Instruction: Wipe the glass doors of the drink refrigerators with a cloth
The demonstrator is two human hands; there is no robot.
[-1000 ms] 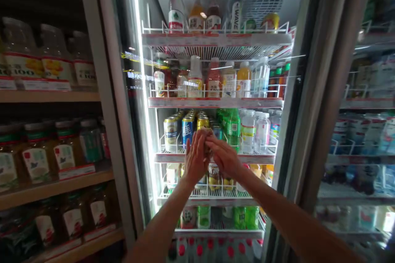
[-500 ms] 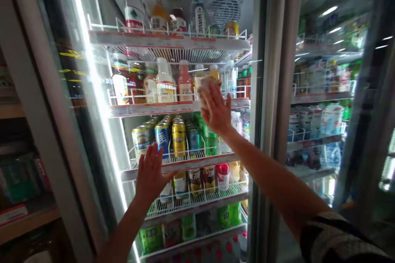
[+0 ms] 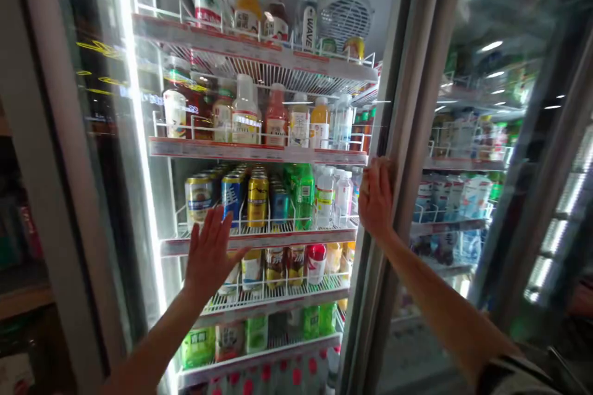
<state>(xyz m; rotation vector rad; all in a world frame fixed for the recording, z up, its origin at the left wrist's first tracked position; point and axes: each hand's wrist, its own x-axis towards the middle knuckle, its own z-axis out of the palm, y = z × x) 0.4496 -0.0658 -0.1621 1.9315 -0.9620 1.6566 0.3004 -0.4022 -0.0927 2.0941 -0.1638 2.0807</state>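
Observation:
My left hand [image 3: 209, 253] is raised with its fingers stretched out, palm toward the glass door [image 3: 278, 197] of a lit drinks fridge. It appears to rest flat on the glass, in front of the shelf of cans. At the right edge of the glass, beside the metal door frame [image 3: 407, 136], is my right hand [image 3: 377, 200], its fingers bent. A pale crumpled cloth [image 3: 391, 168] shows only slightly past the fingers, mostly hidden by the hand.
Behind the glass stand shelves of bottles [image 3: 277, 120], cans [image 3: 257, 197] and green packs [image 3: 199, 345]. A bright light strip [image 3: 134, 86] runs down the left side. Another glass-fronted fridge section [image 3: 454, 197] lies to the right. Shelving [image 3: 23, 296] stands at far left.
My right hand has moved right and slightly down with the cloth, from mid-glass to the door frame. My left hand stays spread, slightly further left in view. The view has tilted a little.

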